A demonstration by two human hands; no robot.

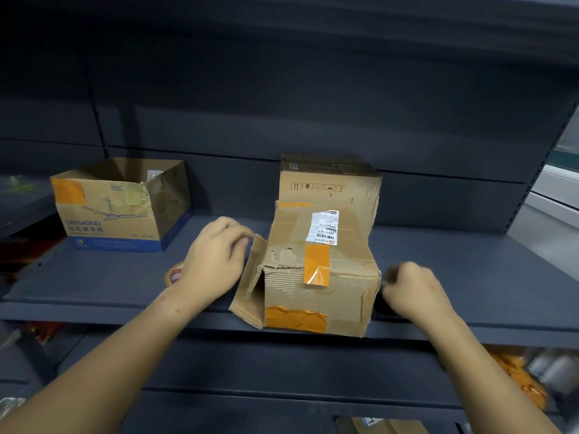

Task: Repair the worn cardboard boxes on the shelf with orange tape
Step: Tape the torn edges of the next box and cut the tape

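Head view: worn cardboard box (316,270) at the front edge of a dark grey shelf (470,277), overhanging the lip a little. Torn top corner with bare corrugation showing, one strip of orange tape (316,265) folded over the top front edge, its lower end peeling up; a wider, wrinkled orange patch (296,318) along the bottom of the front face. White shipping label (324,227) on top. Side flap (250,283) hanging open on the box's left.

Left hand (216,261) just left of the box, fingers curled, fingertips at the upper edge of the open flap; whether pinching it or only touching, impossible to tell through the blur. Tape roll (174,274) flat on the shelf, partly hidden behind that hand, not held.

Right hand (410,289) just beside the box's right lower corner, fingers curled inward, blurred; grip on anything not readable.

Second, closed carton (329,180) directly behind the worn box, touching or nearly so. Open-topped box (122,205) with a ceiling-fan print and an orange patch on its corner, well apart to the left, further back on the same shelf.
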